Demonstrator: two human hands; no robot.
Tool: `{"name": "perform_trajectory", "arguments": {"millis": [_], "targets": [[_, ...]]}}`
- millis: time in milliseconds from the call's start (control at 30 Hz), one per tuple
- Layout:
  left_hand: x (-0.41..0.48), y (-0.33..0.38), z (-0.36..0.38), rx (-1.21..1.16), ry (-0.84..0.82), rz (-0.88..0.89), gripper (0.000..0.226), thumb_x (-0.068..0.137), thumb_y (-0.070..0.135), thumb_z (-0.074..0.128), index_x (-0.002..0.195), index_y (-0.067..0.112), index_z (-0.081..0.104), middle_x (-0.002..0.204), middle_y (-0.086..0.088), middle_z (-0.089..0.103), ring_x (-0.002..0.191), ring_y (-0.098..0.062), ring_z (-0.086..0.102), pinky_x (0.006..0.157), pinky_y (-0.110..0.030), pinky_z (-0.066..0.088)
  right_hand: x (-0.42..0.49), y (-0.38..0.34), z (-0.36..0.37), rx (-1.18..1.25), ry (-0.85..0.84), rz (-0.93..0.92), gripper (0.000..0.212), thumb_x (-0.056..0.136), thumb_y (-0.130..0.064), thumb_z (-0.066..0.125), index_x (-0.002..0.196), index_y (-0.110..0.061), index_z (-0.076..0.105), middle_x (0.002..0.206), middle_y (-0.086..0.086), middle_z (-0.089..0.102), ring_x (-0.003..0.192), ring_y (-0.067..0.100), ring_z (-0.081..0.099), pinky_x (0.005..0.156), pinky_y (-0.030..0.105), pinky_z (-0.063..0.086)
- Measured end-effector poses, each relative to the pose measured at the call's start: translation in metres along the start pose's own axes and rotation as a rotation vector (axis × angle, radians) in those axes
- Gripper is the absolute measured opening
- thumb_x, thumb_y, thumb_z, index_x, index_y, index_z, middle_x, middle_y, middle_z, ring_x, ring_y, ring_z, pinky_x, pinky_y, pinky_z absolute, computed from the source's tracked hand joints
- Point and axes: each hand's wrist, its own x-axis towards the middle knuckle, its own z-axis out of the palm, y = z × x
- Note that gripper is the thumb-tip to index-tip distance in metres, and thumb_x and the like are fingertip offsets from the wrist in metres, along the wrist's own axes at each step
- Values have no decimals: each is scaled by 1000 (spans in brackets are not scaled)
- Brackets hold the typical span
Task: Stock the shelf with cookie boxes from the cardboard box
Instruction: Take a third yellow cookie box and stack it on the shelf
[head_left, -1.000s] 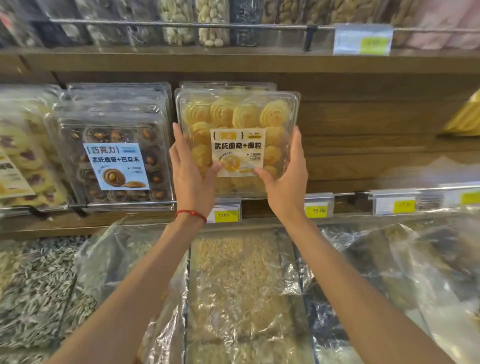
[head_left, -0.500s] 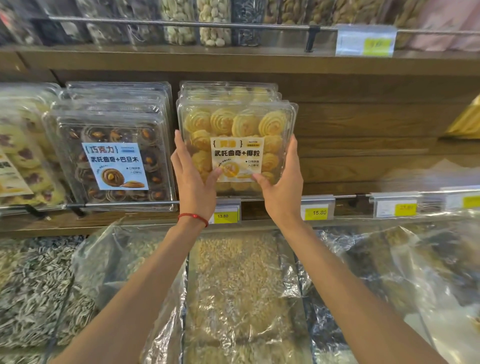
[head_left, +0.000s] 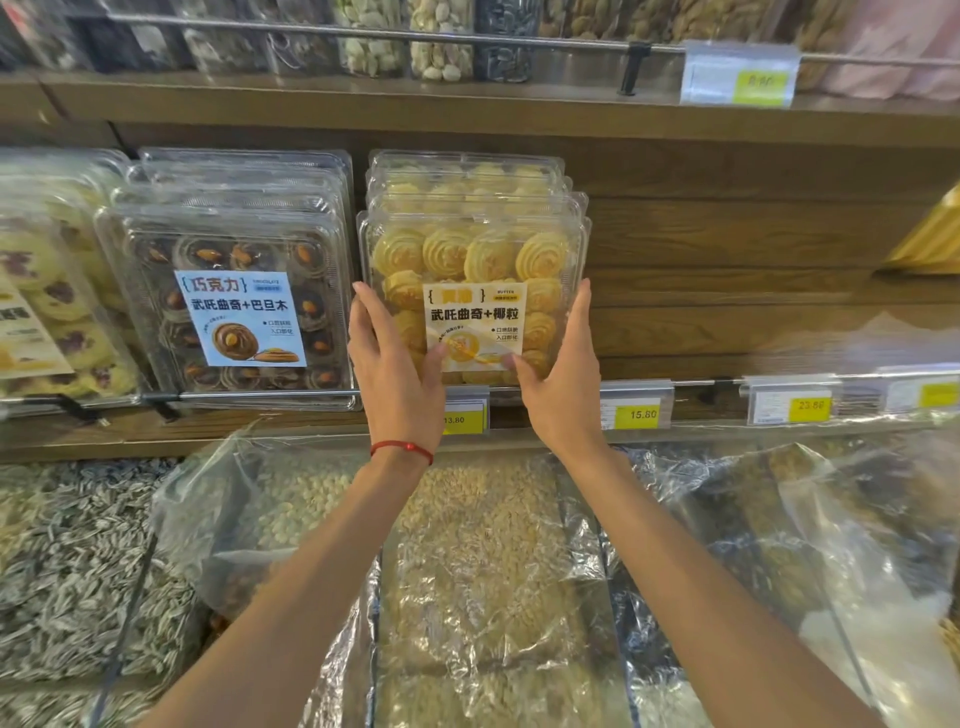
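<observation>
Grip: left hand (head_left: 397, 364) and right hand (head_left: 563, 369) clamp butter box (head_left: 472, 291) by its lower sides, standing upright at shelf (head_left: 727, 322) front edge against rail (head_left: 260, 395); best push back flush, square to stack, then release.

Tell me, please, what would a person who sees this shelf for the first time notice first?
Probably the clear box of yellow butter cookies in the middle of the wooden shelf, held at its lower sides by the left hand and the right hand, in front of similar boxes. Next, the boxes of chocolate almond cookies just to its left. Below lie bins of seeds under clear plastic.
</observation>
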Motion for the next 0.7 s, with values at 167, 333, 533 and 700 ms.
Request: {"name": "perform_trajectory", "arguments": {"millis": [167, 333, 533, 700], "targets": [[-8, -1, -3, 21, 2, 24, 91, 90, -1, 64, 158, 11, 5, 165, -9, 9, 151, -25, 8, 123, -34, 15, -1, 0, 0, 3, -7, 29, 112, 90, -15, 77, 162, -19, -8, 169, -4, 18, 151, 4, 18, 123, 27, 23], [-23, -9, -6, 63, -52, 60, 84, 88, -7, 59, 158, 12, 16, 166, -2, -4, 152, -17, -2, 119, -21, 8, -8, 0, -3, -1, -54, 49, 112, 91, -16, 76, 162, -17, -10, 169, -3, 16, 152, 6, 16, 122, 25, 18], [-45, -1, -25, 5, -169, -4, 80, 91, 0, 59, 158, 19, 19, 166, 0, -3, 153, -16, -1, 121, -32, 15, -36, -9, -20, -47, -137, 53, 100, 96, -20, 69, 163, -18, -5, 170, -2, 12, 156, 15, 14, 127, 38, 21], [-73, 12, -44, -13, -214, -42, 58, 92, 0, 58, 145, 19, 45, 161, -5, 18, 149, -22, 19, 117, -41, 33, -80, -17, -40, -26, -103, 36, 66, 100, -22, 63, 157, -14, 31, 158, 2, 36, 147, 18, 34, 119, 43, 36]]}}
